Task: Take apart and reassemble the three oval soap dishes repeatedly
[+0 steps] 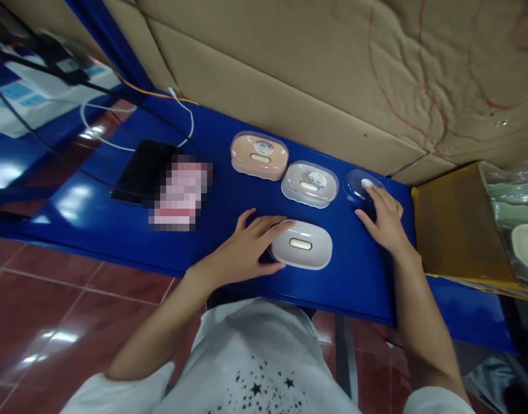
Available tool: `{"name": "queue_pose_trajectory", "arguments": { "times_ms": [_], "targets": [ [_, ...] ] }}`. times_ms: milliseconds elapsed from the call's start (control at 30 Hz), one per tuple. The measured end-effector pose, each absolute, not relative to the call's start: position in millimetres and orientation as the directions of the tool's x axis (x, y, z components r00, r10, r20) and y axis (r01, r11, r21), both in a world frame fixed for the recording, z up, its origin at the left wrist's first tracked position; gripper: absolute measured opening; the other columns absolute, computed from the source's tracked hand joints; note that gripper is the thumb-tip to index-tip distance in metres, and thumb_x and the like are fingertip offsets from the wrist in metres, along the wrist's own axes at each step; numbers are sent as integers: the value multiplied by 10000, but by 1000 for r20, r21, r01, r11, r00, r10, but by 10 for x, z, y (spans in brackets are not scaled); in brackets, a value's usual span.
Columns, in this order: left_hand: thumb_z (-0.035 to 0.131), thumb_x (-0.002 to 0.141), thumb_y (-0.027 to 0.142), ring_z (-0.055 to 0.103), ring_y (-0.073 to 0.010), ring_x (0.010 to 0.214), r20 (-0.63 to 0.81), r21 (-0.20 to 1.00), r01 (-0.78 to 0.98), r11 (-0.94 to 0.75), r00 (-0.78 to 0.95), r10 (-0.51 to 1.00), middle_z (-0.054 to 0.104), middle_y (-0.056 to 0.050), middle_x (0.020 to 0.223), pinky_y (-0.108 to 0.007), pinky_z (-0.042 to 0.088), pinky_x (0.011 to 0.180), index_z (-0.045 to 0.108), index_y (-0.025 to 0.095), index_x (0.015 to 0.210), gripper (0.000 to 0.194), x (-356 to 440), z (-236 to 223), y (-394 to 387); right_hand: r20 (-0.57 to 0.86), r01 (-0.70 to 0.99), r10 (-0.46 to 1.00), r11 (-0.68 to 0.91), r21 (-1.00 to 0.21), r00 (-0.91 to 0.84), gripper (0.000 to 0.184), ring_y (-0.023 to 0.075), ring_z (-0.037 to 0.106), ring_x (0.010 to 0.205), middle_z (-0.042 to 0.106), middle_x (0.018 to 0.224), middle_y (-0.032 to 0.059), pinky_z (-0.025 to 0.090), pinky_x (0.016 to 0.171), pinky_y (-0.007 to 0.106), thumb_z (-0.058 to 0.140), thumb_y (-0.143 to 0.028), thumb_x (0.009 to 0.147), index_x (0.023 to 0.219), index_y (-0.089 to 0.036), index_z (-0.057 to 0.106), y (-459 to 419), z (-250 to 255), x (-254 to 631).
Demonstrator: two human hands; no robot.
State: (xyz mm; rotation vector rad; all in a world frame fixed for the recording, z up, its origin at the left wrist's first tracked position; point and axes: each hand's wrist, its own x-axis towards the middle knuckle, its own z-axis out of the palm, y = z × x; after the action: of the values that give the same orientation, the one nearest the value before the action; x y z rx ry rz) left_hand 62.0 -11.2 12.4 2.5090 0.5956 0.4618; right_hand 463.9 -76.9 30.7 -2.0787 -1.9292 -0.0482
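Observation:
A white oval soap dish [322, 253] with a cream oblong insert lies uncovered on the blue table [359, 282]. My left hand [247, 244] grips its left end, thumb on the near side and fingers along the far side. To the right, my right hand [387, 215] has its fingers over a clear plastic lid [354, 183] with a round sticker, the thumb at the near edge. Behind the uncovered dish stand a white soap dish [293, 183] and a peach soap dish [242, 150], both under clear stickered lids.
A black device [137, 169] and a blurred pink item [180, 198] lie at the left, with a white cable [190, 123] behind. Cardboard [290, 75] walls the back. An open carton [458, 224] of wrapped items stands at the right, beside my right forearm.

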Motion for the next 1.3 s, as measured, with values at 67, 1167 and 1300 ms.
{"name": "queue_pose_trajectory", "arguments": {
  "times_ms": [67,1167,1300],
  "targets": [
    [770,969,409,523,-350,1495,198,557,320,-766,845,496,547,-161,1616,-627,138,1332,335,278,1670,835,617,132,-106,238,982,967,-48,-184,92,715,443,484,1513,577,1564,198,337,1223,702,593,-659,997,1582,-255,512,-775,297,4673],
    [866,899,529,559,-338,1463,200,587,315,-746,836,511,597,-131,1580,-603,187,1309,162,321,1717,1100,669,101,-131,230,790,889,458,-407,-396,751,385,502,1525,497,1672,186,496,1166,632,725,-498,990,1638,-276,417,-1131,339,3300],
    [860,895,561,573,-341,1448,212,588,311,-747,832,513,604,-134,1574,-607,189,1305,160,324,1725,1112,680,68,-133,277,803,871,485,-347,-406,753,382,507,1521,512,1660,188,491,1174,622,714,-453,1006,1661,-276,386,-1137,358,3246]
  ]
}}
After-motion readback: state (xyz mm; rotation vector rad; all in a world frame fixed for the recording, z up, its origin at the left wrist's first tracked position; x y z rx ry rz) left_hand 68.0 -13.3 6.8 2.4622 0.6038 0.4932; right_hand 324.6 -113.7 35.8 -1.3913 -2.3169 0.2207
